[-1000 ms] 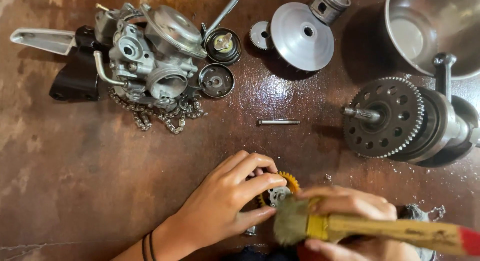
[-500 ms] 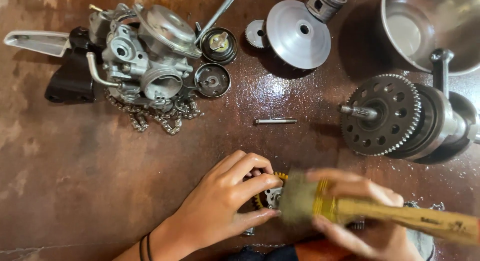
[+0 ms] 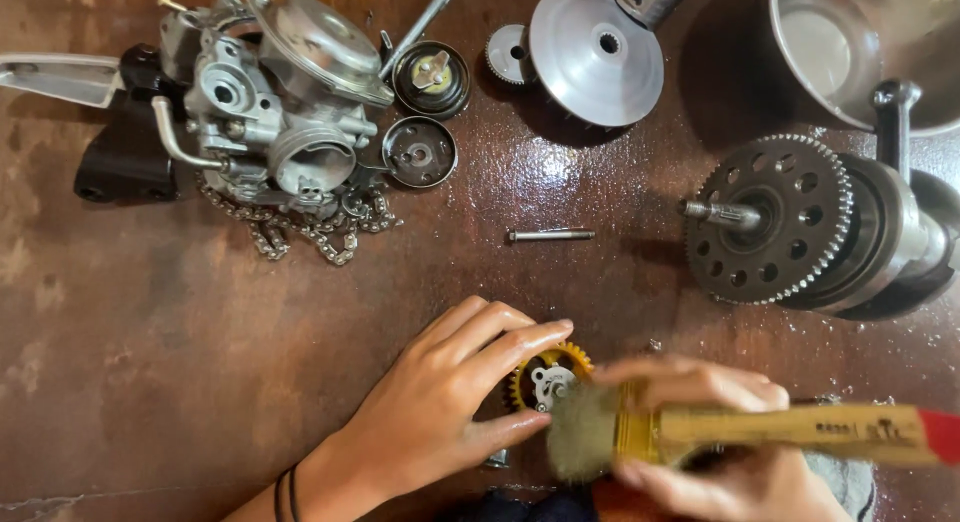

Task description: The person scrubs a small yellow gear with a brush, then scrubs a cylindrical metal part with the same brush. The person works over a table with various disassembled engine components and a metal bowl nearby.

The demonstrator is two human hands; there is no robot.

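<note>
Brass-yellow teeth are ringing the small gear (image 3: pixel 548 378) that is lying low in the frame, just right of centre, on the wet brown counter (image 3: pixel 200 362); a pale metal hub is sitting in its middle. No packages, labels or signs are showing apart from small dark print on the brush handle, too fine to describe further.

Left hand (image 3: pixel 440 407): it is reaching in from the lower left, palm down, with two dark bands at the wrist. Its fingers (image 3: pixel 520 340) are arching over the gear, spread and closed lightly about its left rim, the thumb lying below it.

Right hand (image 3: pixel 720 452): it is coming in from the lower right edge, its fingers wrapped tightly around a paintbrush (image 3: pixel 700 432) with a yellow wooden handle, a red end and a brass-coloured ferrule. The bristles, grey and blurred, are pressing against the lower right edge of the gear.

Surroundings: a grey carburettor assembly (image 3: pixel 270 112) is resting in the upper left of the frame on a loop of chain (image 3: pixel 320 232), with a black part beside it at the left. Two round dark caps and a silver pulley disc (image 3: pixel 595 52) are lying along the top centre. A thin steel pin (image 3: pixel 550 235) is lying alone in the middle. A large toothed gear on a crankshaft (image 3: pixel 800 222) is occupying the right side, below a steel bowl (image 3: pixel 860 42) in the upper right corner.
</note>
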